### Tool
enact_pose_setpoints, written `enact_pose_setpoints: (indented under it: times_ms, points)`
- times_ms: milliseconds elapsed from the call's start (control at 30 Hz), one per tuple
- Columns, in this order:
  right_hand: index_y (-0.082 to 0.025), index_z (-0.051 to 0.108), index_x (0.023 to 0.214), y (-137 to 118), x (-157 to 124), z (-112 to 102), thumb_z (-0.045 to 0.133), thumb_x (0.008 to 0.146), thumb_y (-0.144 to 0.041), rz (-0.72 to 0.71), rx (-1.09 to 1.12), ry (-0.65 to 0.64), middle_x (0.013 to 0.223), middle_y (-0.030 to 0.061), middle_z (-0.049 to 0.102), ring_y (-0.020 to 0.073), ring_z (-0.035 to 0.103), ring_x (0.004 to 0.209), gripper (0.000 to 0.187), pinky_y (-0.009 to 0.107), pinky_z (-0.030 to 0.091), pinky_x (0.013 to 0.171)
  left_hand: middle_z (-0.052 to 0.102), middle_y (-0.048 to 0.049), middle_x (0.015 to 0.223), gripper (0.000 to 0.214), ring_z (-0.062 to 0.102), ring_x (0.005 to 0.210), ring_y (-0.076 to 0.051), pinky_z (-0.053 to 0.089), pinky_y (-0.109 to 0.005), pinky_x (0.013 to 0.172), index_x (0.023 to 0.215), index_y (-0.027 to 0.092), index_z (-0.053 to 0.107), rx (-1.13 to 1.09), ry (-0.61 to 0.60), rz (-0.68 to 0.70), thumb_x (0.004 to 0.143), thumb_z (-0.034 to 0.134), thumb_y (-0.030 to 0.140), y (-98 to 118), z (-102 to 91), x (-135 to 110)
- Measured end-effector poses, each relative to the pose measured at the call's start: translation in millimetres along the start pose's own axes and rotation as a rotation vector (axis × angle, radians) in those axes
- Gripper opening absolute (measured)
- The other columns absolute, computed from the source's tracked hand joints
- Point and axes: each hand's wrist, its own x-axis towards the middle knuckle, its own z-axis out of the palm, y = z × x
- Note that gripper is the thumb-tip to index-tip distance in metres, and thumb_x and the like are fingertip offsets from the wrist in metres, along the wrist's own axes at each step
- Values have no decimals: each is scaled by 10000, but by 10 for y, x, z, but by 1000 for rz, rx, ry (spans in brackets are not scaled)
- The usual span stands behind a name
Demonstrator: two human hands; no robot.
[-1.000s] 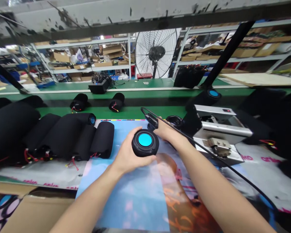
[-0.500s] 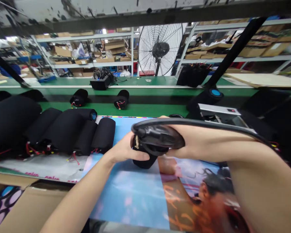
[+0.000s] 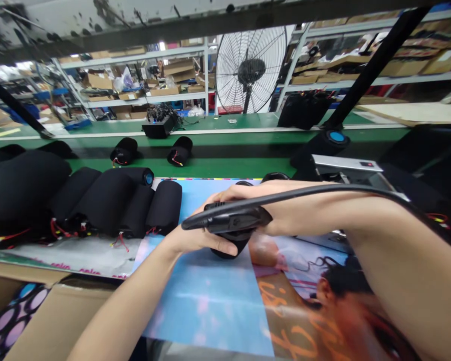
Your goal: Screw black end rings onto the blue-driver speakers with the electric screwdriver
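My left hand [image 3: 197,233] is wrapped around a black fabric-covered cylinder [image 3: 231,254], which looks like a small speaker body, standing over a printed poster sheet [image 3: 206,311]. My right hand [image 3: 276,203] reaches across from the right and grips a black corded power tool [image 3: 235,220] directly above the cylinder. A thick cable runs from the tool's rear over my right forearm. The tool's working end and most of my right fingers are hidden, so I cannot tell whether the tip touches the cylinder.
Several black cylinders [image 3: 165,206] with red wires lie in a row on the left. Two more cylinders [image 3: 180,150] rest on the green bench [image 3: 225,168]. A silver device [image 3: 346,164] stands right. An open cardboard box [image 3: 56,321] is at lower left, a fan [image 3: 251,70] behind.
The tool has tilted, its rear end swinging down and left, and its cable now runs straighter. My left hand still holds the cylinder. The view has shifted slightly.
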Motion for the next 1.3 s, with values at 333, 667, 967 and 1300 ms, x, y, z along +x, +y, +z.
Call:
enact_pose_setpoints:
  times_ms: [333, 667, 967, 1300]
  points:
    - [-261, 661, 1317, -64, -321, 452, 957, 608, -488, 413, 456, 429, 1258, 40, 761, 309, 734, 1163, 801, 378, 638, 945, 675, -145, 1533, 1048, 593, 1471, -428, 424, -562, 1275, 1494, 232, 577, -22, 18, 190, 578, 1083, 296, -207, -7, -16]
    - [-293, 637, 1224, -133, -263, 596, 858, 690, -459, 544, 443, 393, 1052, -12, 733, 199, 663, 904, 602, 293, 543, 749, 686, -126, 1533, 1036, 600, 1477, -422, 432, -577, 1274, 1455, 248, 589, -78, 39, 158, 548, 1088, 220, -196, 47, -60]
    - [-287, 650, 1244, -249, -233, 588, 808, 705, -449, 552, 444, 383, 1050, 10, 735, 213, 655, 888, 585, 303, 530, 713, 705, -144, 1491, 1005, 617, 1459, -430, 448, -603, 1268, 1415, 225, 600, -83, 117, 184, 545, 1097, 294, -264, 129, -106]
    - [-255, 650, 1203, -238, -166, 468, 822, 587, -406, 568, 375, 334, 972, 28, 732, 224, 639, 821, 657, 317, 519, 723, 595, -140, 1633, 1276, 523, 1552, -447, 404, -615, 1311, 1602, 299, 481, -129, 80, 345, 504, 1125, 384, -340, 159, -93]
